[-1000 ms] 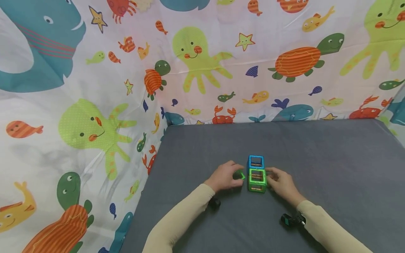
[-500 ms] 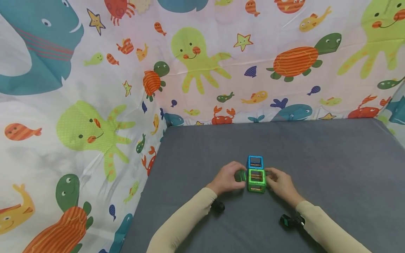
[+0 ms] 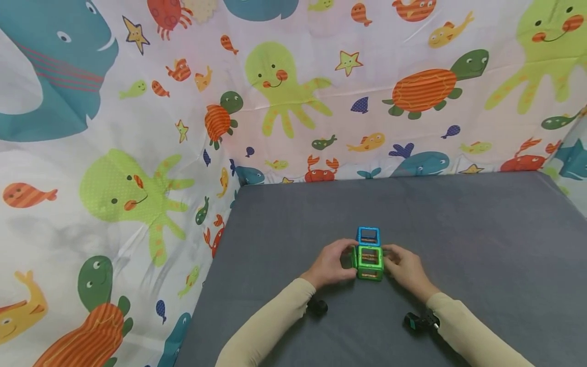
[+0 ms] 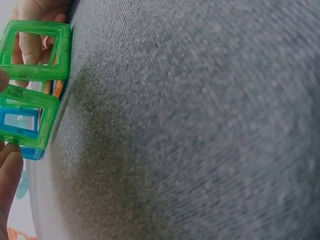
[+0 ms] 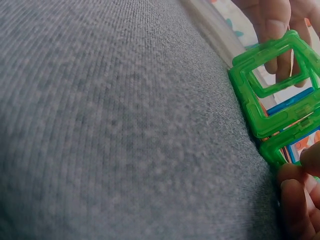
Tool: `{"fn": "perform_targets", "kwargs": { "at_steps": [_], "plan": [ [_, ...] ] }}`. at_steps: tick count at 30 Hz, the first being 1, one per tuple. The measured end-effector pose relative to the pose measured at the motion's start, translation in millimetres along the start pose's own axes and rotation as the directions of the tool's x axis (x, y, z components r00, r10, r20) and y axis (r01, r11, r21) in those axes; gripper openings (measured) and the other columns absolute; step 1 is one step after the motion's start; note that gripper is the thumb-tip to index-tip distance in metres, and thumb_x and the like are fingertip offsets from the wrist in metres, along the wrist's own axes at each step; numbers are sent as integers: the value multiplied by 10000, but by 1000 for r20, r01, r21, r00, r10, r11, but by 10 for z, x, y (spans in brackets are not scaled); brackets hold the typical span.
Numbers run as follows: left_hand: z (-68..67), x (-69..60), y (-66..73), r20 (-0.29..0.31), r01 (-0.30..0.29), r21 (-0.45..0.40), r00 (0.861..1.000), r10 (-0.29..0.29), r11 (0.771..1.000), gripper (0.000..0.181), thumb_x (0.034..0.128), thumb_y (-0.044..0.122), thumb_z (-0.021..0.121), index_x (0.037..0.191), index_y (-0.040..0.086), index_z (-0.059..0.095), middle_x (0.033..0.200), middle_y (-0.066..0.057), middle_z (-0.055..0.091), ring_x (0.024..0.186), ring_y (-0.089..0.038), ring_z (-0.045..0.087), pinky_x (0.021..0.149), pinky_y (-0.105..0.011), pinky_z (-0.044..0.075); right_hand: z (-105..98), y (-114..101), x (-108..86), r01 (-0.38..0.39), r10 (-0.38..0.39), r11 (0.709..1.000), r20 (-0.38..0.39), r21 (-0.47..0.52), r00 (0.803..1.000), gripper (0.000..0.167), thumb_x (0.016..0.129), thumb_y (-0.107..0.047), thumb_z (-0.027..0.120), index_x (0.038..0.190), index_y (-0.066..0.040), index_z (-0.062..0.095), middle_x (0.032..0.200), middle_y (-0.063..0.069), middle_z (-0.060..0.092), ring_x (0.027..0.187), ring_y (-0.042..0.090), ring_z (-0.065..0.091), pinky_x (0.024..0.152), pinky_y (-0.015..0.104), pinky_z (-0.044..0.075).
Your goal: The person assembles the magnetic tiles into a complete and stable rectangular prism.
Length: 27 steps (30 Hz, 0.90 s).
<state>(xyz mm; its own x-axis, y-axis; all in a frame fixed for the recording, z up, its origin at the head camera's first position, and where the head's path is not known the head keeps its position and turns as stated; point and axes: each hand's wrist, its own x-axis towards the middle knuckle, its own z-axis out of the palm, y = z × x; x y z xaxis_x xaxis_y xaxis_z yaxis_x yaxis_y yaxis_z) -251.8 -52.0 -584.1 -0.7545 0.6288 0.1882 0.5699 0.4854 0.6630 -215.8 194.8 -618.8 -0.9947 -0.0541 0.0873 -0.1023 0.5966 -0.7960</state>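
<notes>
My left hand holds a green square magnetic tile by its edges, upright against the left side of a green magnetic-tile cube. In the left wrist view, thumb and fingertips grip that tile beside the cube's open-framed face. At the cube's right side, my right hand steadies it with thumb and fingers on the edge, and the right wrist view has these fingers low at the right. Directly behind the green cube stands a blue magnetic-tile cube; orange parts show through the frames.
A dark grey cloth covers the table. White curtains with printed sea animals close off the back and left side. Small black wrist cameras hang under both forearms.
My left hand has moved right, bringing the green tile from a small gap up to the cube's left side. The tile has turned upright. My right hand has stayed at the cube.
</notes>
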Motion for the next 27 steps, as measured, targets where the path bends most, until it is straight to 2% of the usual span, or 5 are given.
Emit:
{"fn": "perform_targets", "kwargs": {
  "at_steps": [6,21,24,26,27],
  "plan": [
    [19,2,-12,-1,-12,-12,1000,12,1000,699,822,127,797,1453,160,496,1323,-48,640,1234,-150,644,1043,-233,506,1,-14,-2,0,0,1000,0,-5,1000,350,988,-105,580,1327,-35,632,929,112,750,652,98,652,561,268,526],
    [26,5,30,19,17,-40,1000,-17,999,719,848,120,776,1494,147,461,1357,-55,626,1258,-183,639,1050,-215,493,0,-18,-8,-1,1,1000,1,-11,1000,358,993,-103,577,1339,-23,619,951,130,753,652,106,648,553,271,519],
    [51,-9,49,11,84,-142,996,-83,986,681,869,136,739,1492,180,468,1368,-54,624,1229,-163,653,1013,-217,516,-1,-18,-6,1,-1,1000,1,-14,1000,356,990,-104,576,1334,-22,622,949,130,754,651,104,644,555,273,515],
    [89,-20,67,-9,158,-232,986,-164,960,621,903,163,694,1484,207,479,1361,-48,634,1192,-140,668,955,-225,544,1,-17,-5,0,0,1000,-3,-16,1000,354,988,-103,576,1330,-25,626,949,129,755,649,104,640,556,275,512],
    [113,-24,78,-23,198,-283,977,-213,939,587,921,172,672,1477,215,488,1356,-49,641,1173,-130,675,924,-231,555,2,-16,-5,1,-1,1000,-6,-16,1000,352,986,-100,577,1326,-26,629,948,129,755,647,102,639,555,274,511]
  ]
}}
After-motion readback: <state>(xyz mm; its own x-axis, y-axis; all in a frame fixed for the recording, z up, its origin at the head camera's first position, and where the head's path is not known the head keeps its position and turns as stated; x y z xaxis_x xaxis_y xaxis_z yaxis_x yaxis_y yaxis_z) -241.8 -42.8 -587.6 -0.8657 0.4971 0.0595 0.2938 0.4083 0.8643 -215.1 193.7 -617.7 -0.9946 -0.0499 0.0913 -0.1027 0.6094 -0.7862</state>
